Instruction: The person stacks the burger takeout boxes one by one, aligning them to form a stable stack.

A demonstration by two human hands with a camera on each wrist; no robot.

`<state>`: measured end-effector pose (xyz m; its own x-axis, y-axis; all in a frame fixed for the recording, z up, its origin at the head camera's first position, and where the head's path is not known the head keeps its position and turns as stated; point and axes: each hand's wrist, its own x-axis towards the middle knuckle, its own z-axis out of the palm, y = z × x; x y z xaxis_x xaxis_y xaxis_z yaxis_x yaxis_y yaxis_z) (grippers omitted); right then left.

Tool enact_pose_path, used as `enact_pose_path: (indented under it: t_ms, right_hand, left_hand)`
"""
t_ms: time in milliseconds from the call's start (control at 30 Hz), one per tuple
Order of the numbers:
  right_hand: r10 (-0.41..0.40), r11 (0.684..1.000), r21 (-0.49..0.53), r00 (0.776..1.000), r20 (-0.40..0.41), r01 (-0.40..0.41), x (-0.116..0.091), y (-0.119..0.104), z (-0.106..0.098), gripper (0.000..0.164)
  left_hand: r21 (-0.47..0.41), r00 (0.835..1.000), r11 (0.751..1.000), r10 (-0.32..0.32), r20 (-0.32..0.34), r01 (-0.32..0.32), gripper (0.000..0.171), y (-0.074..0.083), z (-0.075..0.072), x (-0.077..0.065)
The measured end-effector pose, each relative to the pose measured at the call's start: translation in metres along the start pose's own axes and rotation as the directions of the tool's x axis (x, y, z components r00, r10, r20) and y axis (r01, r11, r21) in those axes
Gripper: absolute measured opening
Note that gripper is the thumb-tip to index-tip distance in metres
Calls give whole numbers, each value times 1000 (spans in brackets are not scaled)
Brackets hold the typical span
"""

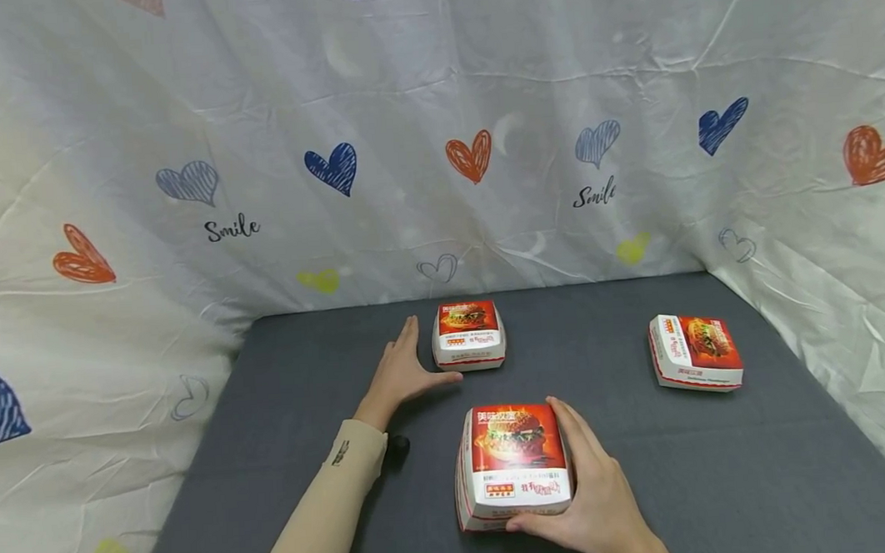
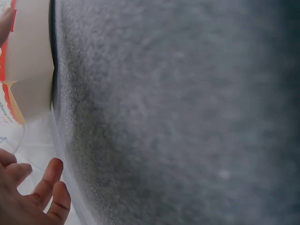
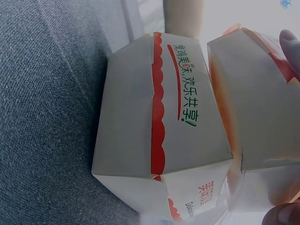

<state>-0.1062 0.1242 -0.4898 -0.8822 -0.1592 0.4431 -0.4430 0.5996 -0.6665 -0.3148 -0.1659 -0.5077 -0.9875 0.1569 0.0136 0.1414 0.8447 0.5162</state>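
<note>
A red-and-white burger box (image 1: 519,456) sits at the near middle, and my right hand (image 1: 600,489) grips it with the thumb at its front and fingers along its right side. In the right wrist view this upper box (image 3: 262,103) rests on or just above a lower burger box (image 3: 187,98), which stands on the table. My left hand (image 1: 402,370) is spread beside a third burger box (image 1: 468,335) at the back, its thumb in front of that box's near left corner. The left wrist view shows part of this box (image 2: 30,61) and several loosely bent fingers (image 2: 49,180).
Another burger box (image 1: 694,353) stands turned at the right of the dark grey table (image 1: 760,469). A white cloth (image 1: 401,53) with printed hearts hangs behind and at both sides. A small black round thing (image 1: 397,450) shows by the left cuff.
</note>
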Motion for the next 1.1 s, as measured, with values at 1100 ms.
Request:
enact_pose_path:
  t_ms: [1100]
  right_hand:
    - [20, 1000, 22, 1000, 14, -20, -1, 4, 0, 136]
  left_hand:
    - [-117, 1000, 993, -1, 31, 5, 139, 4, 6, 24]
